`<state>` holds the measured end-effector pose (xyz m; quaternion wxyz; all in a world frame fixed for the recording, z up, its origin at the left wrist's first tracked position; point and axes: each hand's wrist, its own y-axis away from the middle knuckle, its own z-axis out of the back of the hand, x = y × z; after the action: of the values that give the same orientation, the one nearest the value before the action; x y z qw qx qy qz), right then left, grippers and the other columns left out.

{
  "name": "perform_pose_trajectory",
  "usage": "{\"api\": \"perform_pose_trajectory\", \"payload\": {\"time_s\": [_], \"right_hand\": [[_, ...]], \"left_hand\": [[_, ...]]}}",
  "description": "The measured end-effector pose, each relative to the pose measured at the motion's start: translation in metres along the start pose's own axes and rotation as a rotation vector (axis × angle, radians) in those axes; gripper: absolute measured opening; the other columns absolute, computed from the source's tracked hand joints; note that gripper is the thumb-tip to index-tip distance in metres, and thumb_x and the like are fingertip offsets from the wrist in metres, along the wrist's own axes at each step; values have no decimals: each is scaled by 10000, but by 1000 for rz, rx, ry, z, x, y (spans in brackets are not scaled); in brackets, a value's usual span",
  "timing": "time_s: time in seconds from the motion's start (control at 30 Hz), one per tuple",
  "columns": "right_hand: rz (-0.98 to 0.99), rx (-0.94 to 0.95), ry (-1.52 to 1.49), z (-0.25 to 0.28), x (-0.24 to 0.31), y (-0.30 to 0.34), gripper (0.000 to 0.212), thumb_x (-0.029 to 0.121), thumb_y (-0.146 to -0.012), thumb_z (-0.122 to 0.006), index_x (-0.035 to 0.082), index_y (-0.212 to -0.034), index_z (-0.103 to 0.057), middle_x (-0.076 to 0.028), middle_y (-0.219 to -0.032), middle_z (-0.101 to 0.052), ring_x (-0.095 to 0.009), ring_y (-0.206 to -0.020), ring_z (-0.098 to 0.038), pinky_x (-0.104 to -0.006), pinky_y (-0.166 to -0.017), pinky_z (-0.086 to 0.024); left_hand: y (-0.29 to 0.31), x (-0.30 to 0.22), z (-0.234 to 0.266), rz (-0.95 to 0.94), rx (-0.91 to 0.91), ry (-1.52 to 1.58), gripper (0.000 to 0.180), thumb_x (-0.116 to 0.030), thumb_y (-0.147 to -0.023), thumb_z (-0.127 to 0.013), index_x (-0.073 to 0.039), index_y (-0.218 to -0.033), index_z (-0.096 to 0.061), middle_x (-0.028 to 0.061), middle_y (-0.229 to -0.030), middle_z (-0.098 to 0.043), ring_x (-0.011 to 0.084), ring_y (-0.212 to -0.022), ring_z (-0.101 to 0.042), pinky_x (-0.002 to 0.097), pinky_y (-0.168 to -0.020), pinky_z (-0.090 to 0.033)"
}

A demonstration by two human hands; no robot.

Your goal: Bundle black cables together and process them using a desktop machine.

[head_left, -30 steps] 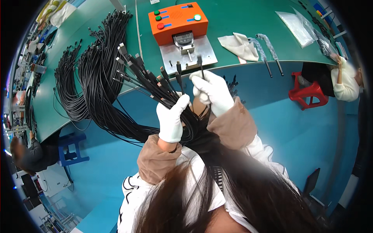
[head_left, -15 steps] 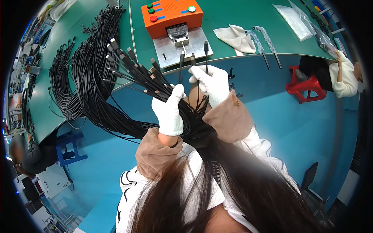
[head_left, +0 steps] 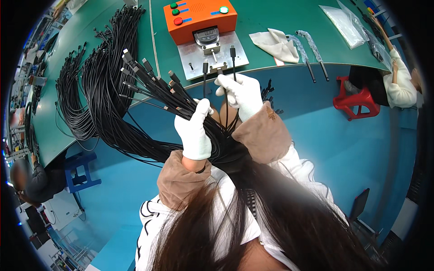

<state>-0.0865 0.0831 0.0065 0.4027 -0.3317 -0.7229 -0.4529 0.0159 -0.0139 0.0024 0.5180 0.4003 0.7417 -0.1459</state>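
My left hand, in a white glove, is closed around a thick bundle of black cables whose connector ends fan out up and to the left. In a white glove too, my right hand pinches a black cable near its plug, which is at the front edge of the metal plate; whether it sits in the fixture there I cannot tell. A second cable's connector sticks up beyond the right fingers, and another connector stands between my hands. The bundle's lower part lies over my lap.
An orange box with buttons and a small digital gauge stands on the metal plate. More black cables hang over the green table at left. A cloth, two wrapped cables and a red stool are right.
My right hand has shifted slightly left and up with its cables, bringing one plug against the plate's front edge. My left hand and its bundle have moved a little left.
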Motion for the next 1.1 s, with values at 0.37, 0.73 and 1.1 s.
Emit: {"api": "perform_pose_trajectory", "payload": {"time_s": [0.37,0.73,1.1], "right_hand": [[17,23,-31,-1,-1,-4,203,203,-869,-680,0,-863,-675,-44,-673,-638,-27,-434,-403,-199,-391,-267],[7,11,-35,0,1,-3,216,208,-871,-677,-8,-867,-668,-43,-672,-626,-24,-430,-391,-193,-394,-264],[51,66,-113,13,0,-1,211,214,-795,-762,50,-793,-629,16,-657,-594,-28,-488,-465,-186,-418,-334]], "left_hand": [[-2,0,2,16,-6,10,118,-68,-830,-682,-29,-877,-580,47,-741,-599,142,-684,-573,258,-667,-460],[-1,1,2,32,-4,23,124,-70,-832,-690,-23,-871,-581,51,-735,-605,137,-674,-577,251,-653,-462],[0,-1,-3,49,62,-15,113,-82,-829,-689,-28,-840,-590,39,-730,-600,125,-686,-562,243,-655,-440]]}}
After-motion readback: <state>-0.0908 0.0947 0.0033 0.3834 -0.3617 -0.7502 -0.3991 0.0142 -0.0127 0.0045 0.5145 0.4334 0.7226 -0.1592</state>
